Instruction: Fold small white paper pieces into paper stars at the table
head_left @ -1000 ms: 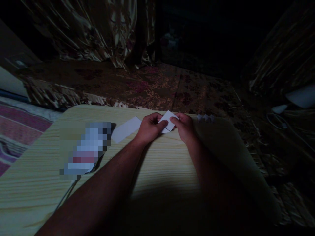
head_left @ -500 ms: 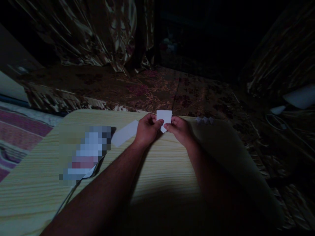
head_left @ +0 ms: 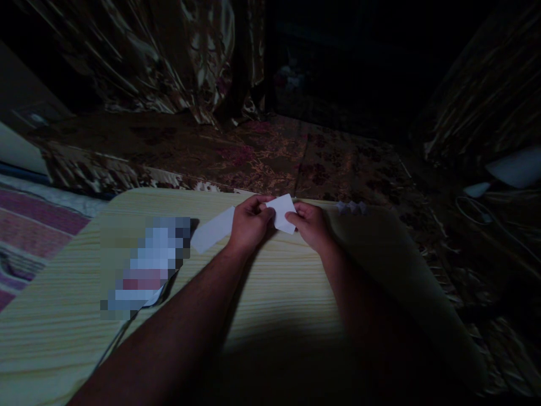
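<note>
Both of my hands pinch one small white piece of paper (head_left: 282, 212) just above the far part of a light wooden table (head_left: 262, 293). My left hand (head_left: 249, 225) grips the paper's left edge with fingers curled. My right hand (head_left: 310, 224) holds its right side between thumb and fingers. The paper is tilted and partly folded. A white paper strip (head_left: 212, 230) lies flat on the table just left of my left hand.
A blurred-out object (head_left: 146, 265) lies on the table's left part, with a thin cable running from it toward the near edge. Small white folded paper pieces (head_left: 350, 207) sit at the far right edge. Patterned fabric covers the dark floor beyond.
The paper stood upright between my fingers half a second ago; now it is tilted down and turned toward the right. My hands stayed in nearly the same spot.
</note>
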`<state>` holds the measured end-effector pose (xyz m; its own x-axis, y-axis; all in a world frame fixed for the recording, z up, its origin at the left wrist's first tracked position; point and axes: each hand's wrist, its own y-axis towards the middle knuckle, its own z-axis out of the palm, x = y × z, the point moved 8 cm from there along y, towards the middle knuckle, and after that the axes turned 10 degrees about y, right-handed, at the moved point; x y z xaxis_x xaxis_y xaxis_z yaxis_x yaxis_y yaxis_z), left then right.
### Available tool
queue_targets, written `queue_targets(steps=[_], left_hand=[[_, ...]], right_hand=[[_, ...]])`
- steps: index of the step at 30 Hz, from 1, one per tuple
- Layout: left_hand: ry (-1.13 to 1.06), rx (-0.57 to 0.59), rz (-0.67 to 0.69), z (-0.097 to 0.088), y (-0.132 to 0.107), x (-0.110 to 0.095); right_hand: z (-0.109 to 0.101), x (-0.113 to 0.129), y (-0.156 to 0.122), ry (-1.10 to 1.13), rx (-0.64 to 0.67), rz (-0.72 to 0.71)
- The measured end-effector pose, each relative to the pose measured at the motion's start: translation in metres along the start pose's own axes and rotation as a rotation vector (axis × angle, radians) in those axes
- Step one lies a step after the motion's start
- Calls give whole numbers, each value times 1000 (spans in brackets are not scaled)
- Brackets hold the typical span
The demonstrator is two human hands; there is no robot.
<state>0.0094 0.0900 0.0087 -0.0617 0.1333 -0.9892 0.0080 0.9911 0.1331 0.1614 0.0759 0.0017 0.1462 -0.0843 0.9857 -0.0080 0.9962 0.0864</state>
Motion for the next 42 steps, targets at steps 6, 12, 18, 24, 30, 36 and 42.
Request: queue_targets(steps=[6,12,18,24,30,36,42], left_hand=[[-37,23,9,3,-2,-5],[-26,67,14,5,-2,-5],[-8,44,27,5,-4,-8],[-15,16,3,5,-5,-8],[-53,65,-10,6,-3,-7],[-97,98,-39,7,-4,-8],[-58,80,-60,6,-3,-3]], right_hand=[[2,5,-1,73,39,-16],[3,-2,0,147,42,36],[2,-3,1,130,22,17],[2,-2,2,148,11,16],[-1,0,1,157,37,-26],[-2,3,-1,137,72,-44],[4,7,-4,105,97,-38]])
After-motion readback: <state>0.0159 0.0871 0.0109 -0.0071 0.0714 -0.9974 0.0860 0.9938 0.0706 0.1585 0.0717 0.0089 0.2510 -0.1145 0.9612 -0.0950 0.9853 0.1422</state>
